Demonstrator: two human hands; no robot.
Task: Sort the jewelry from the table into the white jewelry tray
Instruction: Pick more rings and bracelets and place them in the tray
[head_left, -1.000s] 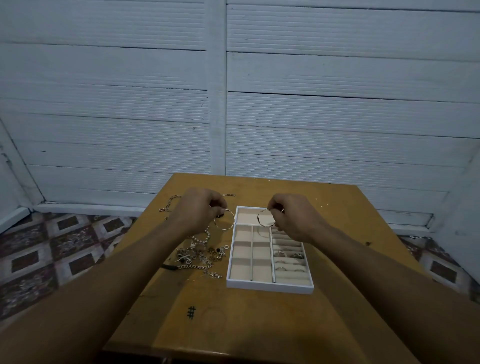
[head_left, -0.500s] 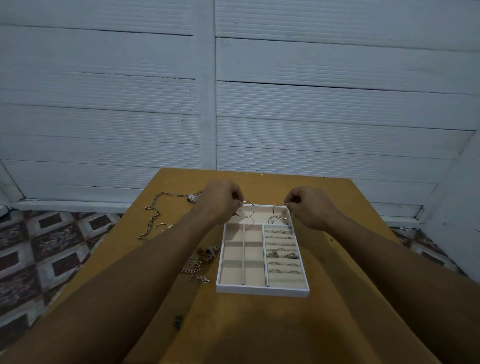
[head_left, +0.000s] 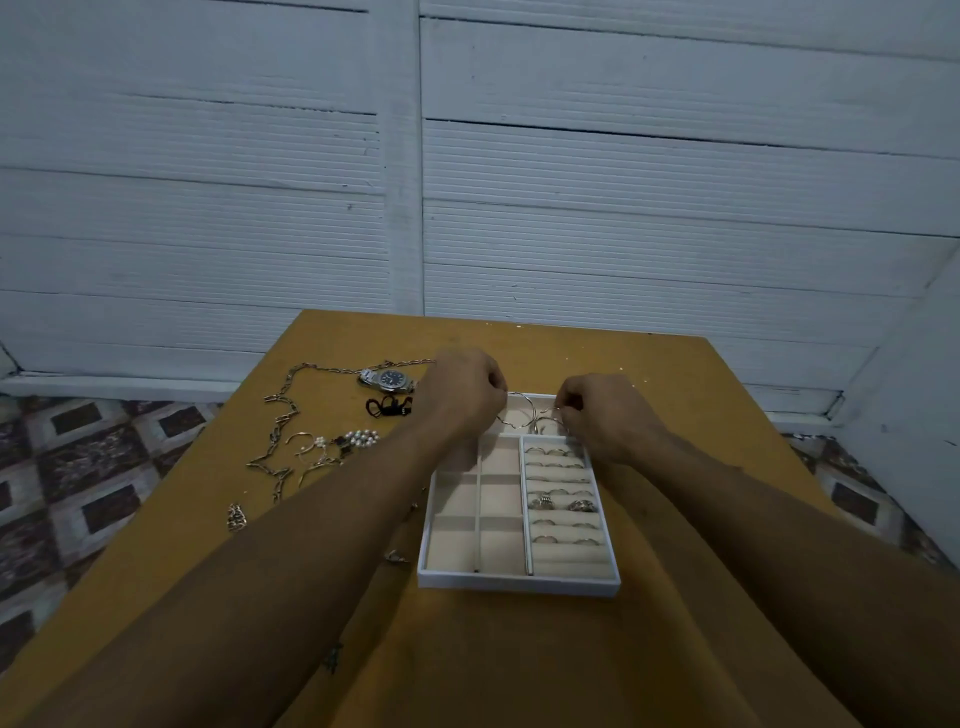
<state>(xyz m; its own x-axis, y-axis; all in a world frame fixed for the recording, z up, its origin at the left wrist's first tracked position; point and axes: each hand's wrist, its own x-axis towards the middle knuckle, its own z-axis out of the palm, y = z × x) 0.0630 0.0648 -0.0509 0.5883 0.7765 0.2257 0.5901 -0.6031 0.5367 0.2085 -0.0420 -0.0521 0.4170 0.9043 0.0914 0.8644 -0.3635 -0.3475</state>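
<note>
White ribbed wall panels (head_left: 623, 208) close off the back, patterned floor tiles (head_left: 78, 467) show at either side, and the ochre tabletop (head_left: 701, 415) carries everything we are sorting.

Furthest left, a long link chain (head_left: 283, 421) snakes from the far edge toward us, so its length runs roughly near to far. Beside it lie an open bangle (head_left: 310, 451) and a pearl cluster (head_left: 362, 438), with a wristwatch (head_left: 387, 379) and a small black piece (head_left: 387, 406) further back. All of these lie outside the tray, not yet sorted.

Next comes our left hand (head_left: 462, 400), fingers curled, pinching a thin wire hoop (head_left: 522, 413) at its rim. Our right hand (head_left: 602, 415) pinches a second hoop (head_left: 548, 422) the same way. We hold both by the fingertips over the far, wide compartment of the white jewelry tray (head_left: 519, 583). We judge this is so the pair can go in together where the space suits their width.

Each hoop hangs below its pinch, more or less on edge; whether either touches the lining we cannot tell. Being round, they have no long axis of their own. The tray's long side runs from us toward the wall, and its right column of rolls holds the rings (head_left: 561, 504), slotted crosswise.
</note>
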